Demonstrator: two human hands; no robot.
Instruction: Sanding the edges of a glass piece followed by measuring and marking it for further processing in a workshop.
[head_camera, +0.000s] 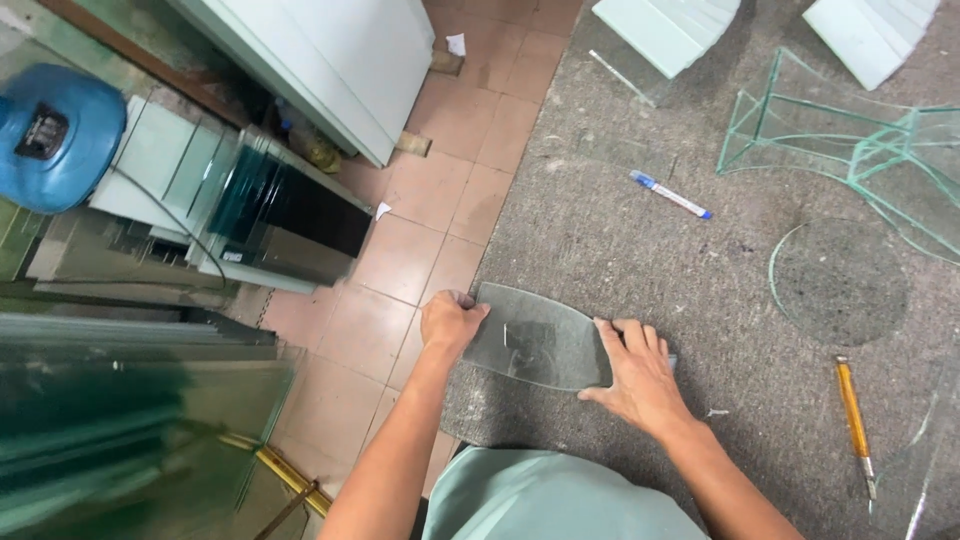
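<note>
Both hands on the curved glass offcut (535, 340) at the bench (640, 250) edge: left hand (450, 322) fingers pinch its overhanging end, right hand (635, 375) fingers flat, pressing its other end. Likely stiff, brittle, sharp-edged, slick; grip by edges.

Much cut off at the edges, and clear glass that hides its own outline

The left hand (452, 322) covers the near corner of the curved glass piece (535, 340), and the right hand (635, 375) hides its right end — both forearms run out of the bottom edge. At the upper right the glass offcuts (840, 135) are cropped by the right edge, the white panels (670, 25) by the top. The blue round machine (55, 135) is cut at the upper left. Lower left, the stacked glass sheets (120, 420) blur — their count cannot be told. The glass disc (838, 282) shows only its rim.
</note>
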